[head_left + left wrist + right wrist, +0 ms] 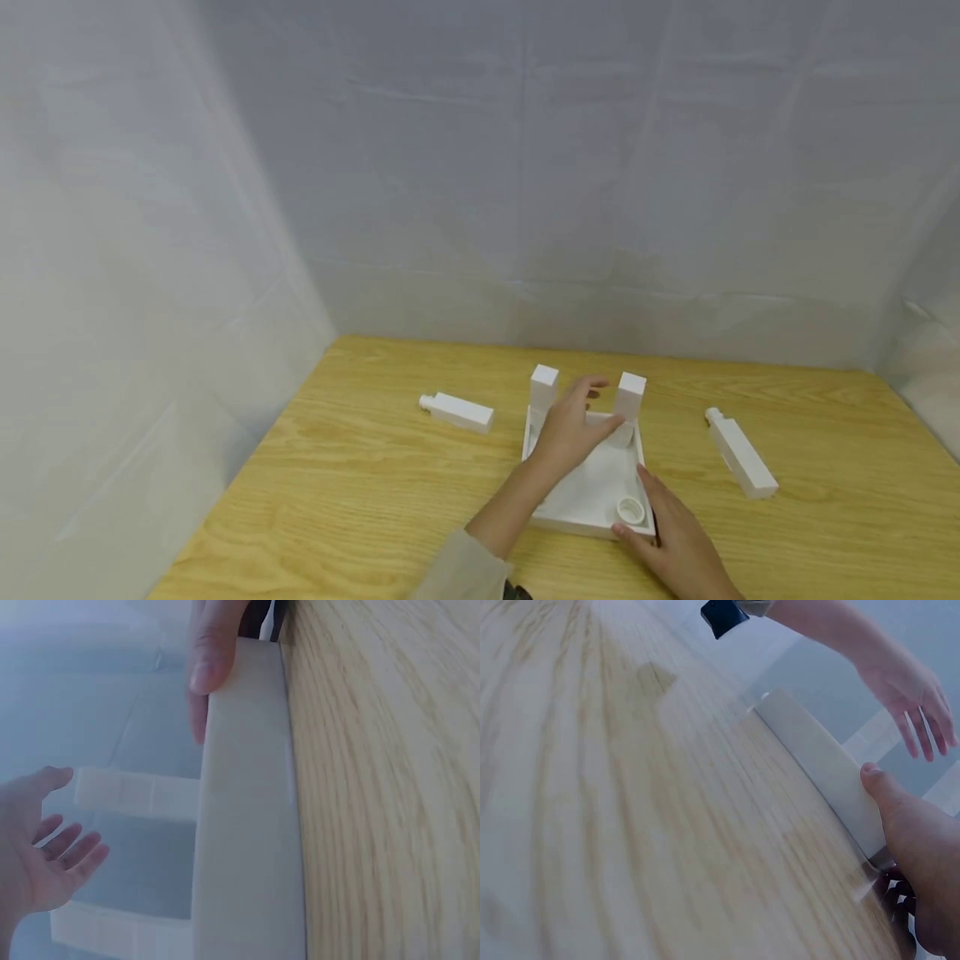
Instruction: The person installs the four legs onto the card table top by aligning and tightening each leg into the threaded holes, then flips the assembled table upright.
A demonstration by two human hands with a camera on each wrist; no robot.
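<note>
Head view shows a shallow white square tray (592,487) lying flat near the middle of a wooden table (360,467), with two white square posts standing upright at its far corners, the left post (543,388) and the right post (629,397). The left hand (572,429) hovers over the far half of the tray between the two posts, fingers straight and slightly spread, holding nothing; its fingertips lie near the right post, though whether they touch it cannot be told. The right hand (671,533) rests on the tray's near right corner, thumb along the near rim and fingers along the right wall, just beside a short white ring (630,510) that sits inside that corner. In the left wrist view the spread palm of the left hand (41,847) hangs apart from the tray's wall (247,825), while the thumb of the right hand (214,649) presses on the wall's top edge. The right wrist view shows the right hand (919,862) with its thumb laid on the tray's edge (817,761) and the fingers curled behind it, mostly hidden. Two more white pieces lie on their sides, well apart from the tray: a left bar (457,411) and a right bar (740,454), each a square-sectioned block with a small round peg at one end. All the white parts look matte, smooth and hard-edged. The table is pale yellow wood with strong grain, and creased grey-white cloth (525,167) hangs around it as backdrop on three sides.
</note>
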